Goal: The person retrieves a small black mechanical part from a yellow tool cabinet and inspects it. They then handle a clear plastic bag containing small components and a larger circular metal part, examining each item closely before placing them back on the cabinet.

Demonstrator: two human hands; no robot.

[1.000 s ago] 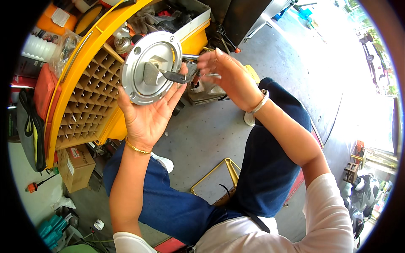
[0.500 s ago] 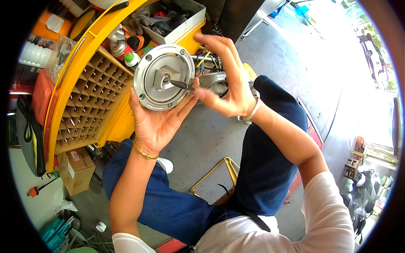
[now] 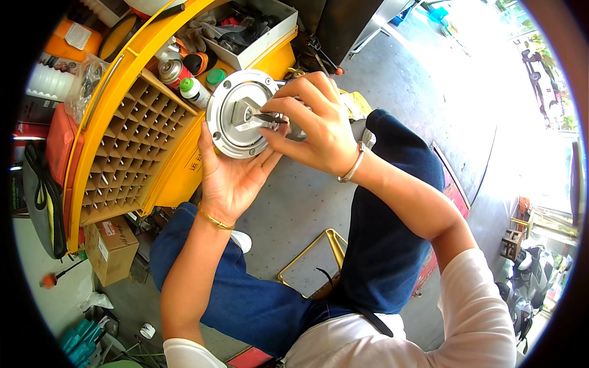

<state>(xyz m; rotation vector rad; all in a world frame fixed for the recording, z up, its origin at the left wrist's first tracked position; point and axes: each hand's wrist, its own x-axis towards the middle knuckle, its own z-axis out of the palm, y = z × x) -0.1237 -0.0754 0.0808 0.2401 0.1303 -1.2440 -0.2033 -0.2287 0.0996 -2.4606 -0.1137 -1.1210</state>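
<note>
My left hand [image 3: 230, 175] holds a round silver metal cap [image 3: 236, 116] with a raised hexagonal centre, cradled in the palm and fingers. My right hand [image 3: 313, 126] reaches over it from the right, pinching a small dark key-like piece [image 3: 265, 118] that sits at the cap's centre. A silver bangle is on my right wrist and a gold bracelet on my left. I am seated in dark blue trousers and a white shirt.
A yellow cart [image 3: 132, 132] with a grid of small compartments stands at left, holding spray cans [image 3: 178, 76] and a grey box of parts [image 3: 251, 34]. A cardboard box [image 3: 110, 245] lies below it. A yellow metal frame [image 3: 319, 251] rests on the concrete floor.
The cap and both hands have drifted a little lower and right in view. My right hand has closed in over the cap's centre, fingers now pinching the small dark piece.
</note>
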